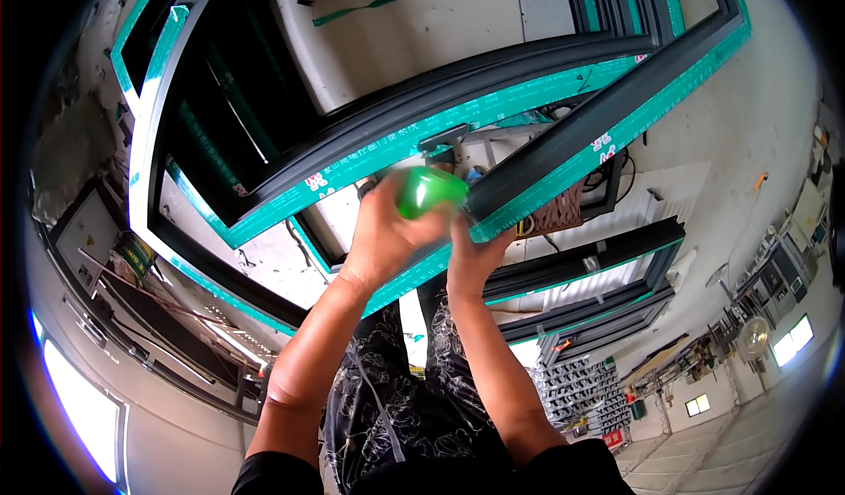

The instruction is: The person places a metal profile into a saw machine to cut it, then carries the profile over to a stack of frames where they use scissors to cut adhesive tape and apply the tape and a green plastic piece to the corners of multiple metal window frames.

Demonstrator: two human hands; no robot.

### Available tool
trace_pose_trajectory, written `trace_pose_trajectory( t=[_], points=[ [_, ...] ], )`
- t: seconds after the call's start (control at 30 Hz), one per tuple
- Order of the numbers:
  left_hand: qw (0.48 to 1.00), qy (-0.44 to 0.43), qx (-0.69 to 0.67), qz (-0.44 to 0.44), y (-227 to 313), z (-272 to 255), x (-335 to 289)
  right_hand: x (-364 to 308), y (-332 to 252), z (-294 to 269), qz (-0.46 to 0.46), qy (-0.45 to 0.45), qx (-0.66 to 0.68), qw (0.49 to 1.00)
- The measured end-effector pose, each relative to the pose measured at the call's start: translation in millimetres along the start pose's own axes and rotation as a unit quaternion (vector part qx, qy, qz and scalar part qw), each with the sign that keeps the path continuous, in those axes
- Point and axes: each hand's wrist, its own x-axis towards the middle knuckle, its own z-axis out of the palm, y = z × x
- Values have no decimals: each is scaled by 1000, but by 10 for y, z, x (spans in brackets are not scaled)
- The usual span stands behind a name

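My left hand (380,235) is closed around a glossy, bright green rounded object (429,192). Motion smears it, so I cannot make out its kind. It is just over the dark window or door frame (563,147), whose edge carries green protective film. My right hand (475,257) grips that frame's near edge beside the green object, thumb on the upper side and the other fingers partly hidden. Both hands almost meet, and their fingertips are blurred. A dark metal piece (443,138) shows just beyond the green object.
More dark frames with green film (370,143) lie at the left and far side. Stacked black profiles (590,271) stand to the right. A torn green strip (361,7) lies on the pale far surface. A standing fan (754,337) and a cluttered bench (678,359) are further right.
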Motion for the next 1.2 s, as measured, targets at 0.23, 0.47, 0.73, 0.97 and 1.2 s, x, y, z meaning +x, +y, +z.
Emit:
trace_pose_trajectory(
  t=[0.23,0.47,0.73,0.97,1.2],
  points=[
    [962,-60,199,178,-206,461,-459,-237,-300,-864,352,-133,112,920],
    [930,-44,302,206,-283,748,-490,70,-427,-960,519,-161,338,769],
    [973,20,176,151,-643,332,199,823,838,-950,473,-135,280,824],
    [916,21,390,92,-885,368,467,1251,1013,141,-271,-435,-299,805],
    [992,96,81,34,-412,254,-71,1068,716,-193,431,-335,338,766]
  ],
)
